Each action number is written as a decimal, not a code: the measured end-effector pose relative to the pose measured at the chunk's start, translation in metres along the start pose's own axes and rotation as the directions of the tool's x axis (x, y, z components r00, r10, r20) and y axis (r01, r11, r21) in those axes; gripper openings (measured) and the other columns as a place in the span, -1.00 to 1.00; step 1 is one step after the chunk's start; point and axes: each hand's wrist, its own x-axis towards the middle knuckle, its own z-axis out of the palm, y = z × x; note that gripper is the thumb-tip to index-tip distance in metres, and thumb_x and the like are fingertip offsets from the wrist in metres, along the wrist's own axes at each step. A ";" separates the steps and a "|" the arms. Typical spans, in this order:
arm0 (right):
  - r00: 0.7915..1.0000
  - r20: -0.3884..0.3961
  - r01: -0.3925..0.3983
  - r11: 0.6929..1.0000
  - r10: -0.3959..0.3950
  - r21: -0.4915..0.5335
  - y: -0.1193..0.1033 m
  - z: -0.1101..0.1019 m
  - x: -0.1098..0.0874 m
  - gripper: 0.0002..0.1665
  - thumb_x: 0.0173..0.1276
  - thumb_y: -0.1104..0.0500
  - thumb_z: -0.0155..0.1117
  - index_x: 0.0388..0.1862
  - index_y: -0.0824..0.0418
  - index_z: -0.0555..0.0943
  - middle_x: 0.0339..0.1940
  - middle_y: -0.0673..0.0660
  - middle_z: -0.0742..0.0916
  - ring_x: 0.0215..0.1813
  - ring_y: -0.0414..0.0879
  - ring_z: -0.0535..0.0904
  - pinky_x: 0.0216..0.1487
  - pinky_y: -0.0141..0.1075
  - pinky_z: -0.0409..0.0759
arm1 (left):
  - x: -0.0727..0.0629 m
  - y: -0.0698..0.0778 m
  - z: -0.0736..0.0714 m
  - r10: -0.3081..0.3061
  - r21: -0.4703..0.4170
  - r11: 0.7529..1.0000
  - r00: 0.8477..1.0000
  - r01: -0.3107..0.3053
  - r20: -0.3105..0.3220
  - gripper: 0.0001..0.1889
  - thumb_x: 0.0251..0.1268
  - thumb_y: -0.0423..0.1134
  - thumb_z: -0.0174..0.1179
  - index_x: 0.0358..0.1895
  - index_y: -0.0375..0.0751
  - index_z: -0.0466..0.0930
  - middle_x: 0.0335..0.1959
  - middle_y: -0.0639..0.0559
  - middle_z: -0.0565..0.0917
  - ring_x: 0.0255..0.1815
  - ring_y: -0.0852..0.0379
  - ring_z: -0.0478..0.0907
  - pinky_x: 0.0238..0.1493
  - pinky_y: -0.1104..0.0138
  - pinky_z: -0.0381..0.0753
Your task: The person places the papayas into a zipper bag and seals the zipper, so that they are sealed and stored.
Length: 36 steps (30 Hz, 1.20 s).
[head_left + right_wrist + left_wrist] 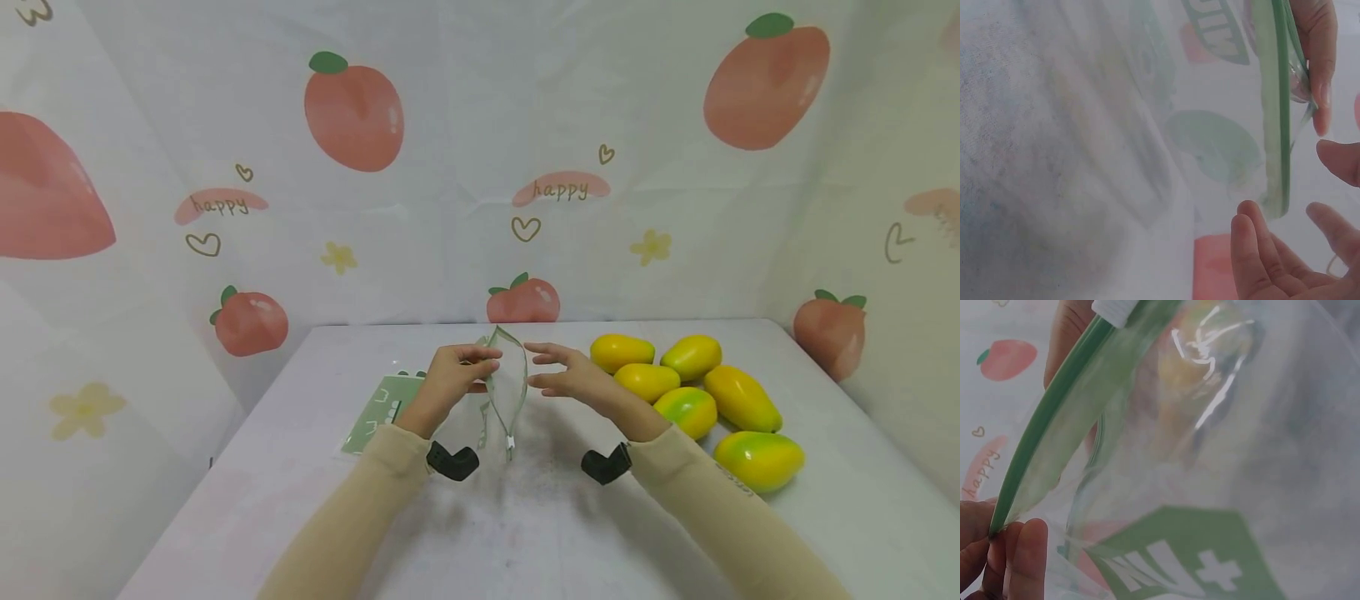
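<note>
A clear zip bag (510,385) with green edging and green print stands upright over the table, its mouth spread apart. My left hand (455,379) pinches one side of the mouth between thumb and fingers. In the left wrist view, its fingertips (1030,550) grip the end of the green zip strip (1041,434), and a white slider (1116,309) sits farther up the strip. On the other side, my right hand (573,377) has its fingers spread, the tips right beside the mouth. In the right wrist view those fingers (1250,250) hold nothing.
Several yellow-green mango-like fruits (742,398) lie at the right of the white table (247,517), behind and beside my right forearm. A flat green printed packet (386,408) lies at the left, partly behind my left hand. A fruit-print cloth (450,242) hangs behind.
</note>
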 end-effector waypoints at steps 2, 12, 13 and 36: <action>1.000 -0.003 0.009 1.000 -0.009 -0.010 -0.001 -0.002 -0.002 -0.25 0.39 0.16 0.23 0.51 0.14 0.22 0.43 0.37 0.34 0.14 0.09 0.60 0.19 -0.12 0.57 | 0.002 -0.003 0.000 0.005 -0.005 1.000 1.000 -0.005 -0.003 -0.78 0.29 -0.33 0.24 -0.05 -0.30 0.70 -0.18 -0.08 0.66 -0.31 0.18 0.53 -0.16 0.25 0.71; 0.999 0.009 0.047 0.999 -0.047 -0.017 -0.009 -0.017 -0.014 -0.25 0.40 0.10 0.23 0.51 0.13 0.22 0.42 0.33 0.38 0.26 0.16 0.50 0.26 -0.08 0.52 | 0.004 -0.005 -0.001 0.014 -0.015 1.000 1.000 -0.014 -0.013 -0.78 0.27 -0.33 0.25 -0.05 -0.31 0.70 -0.14 -0.08 0.67 -0.30 0.18 0.52 -0.17 0.25 0.71; 0.998 0.006 0.059 0.998 -0.059 -0.013 -0.010 -0.019 -0.015 -0.25 0.40 0.11 0.23 0.51 0.15 0.21 0.41 0.34 0.38 0.27 0.18 0.50 0.25 -0.09 0.52 | 0.004 -0.005 -0.002 0.013 -0.014 1.000 1.000 -0.013 -0.013 -0.77 0.27 -0.33 0.26 -0.05 -0.32 0.70 -0.14 -0.08 0.67 -0.30 0.18 0.52 -0.17 0.25 0.71; 0.976 -0.151 0.135 0.981 -0.156 -0.140 -0.033 -0.073 -0.080 -0.38 0.45 -0.04 0.16 0.45 -0.06 0.31 0.37 0.08 0.49 0.22 -0.29 0.55 0.10 -0.52 0.50 | 0.004 -0.007 -0.004 0.007 -0.022 1.000 1.000 -0.007 -0.009 -0.79 0.26 -0.34 0.26 -0.07 -0.30 0.71 -0.21 -0.05 0.65 -0.33 0.18 0.51 -0.20 0.30 0.70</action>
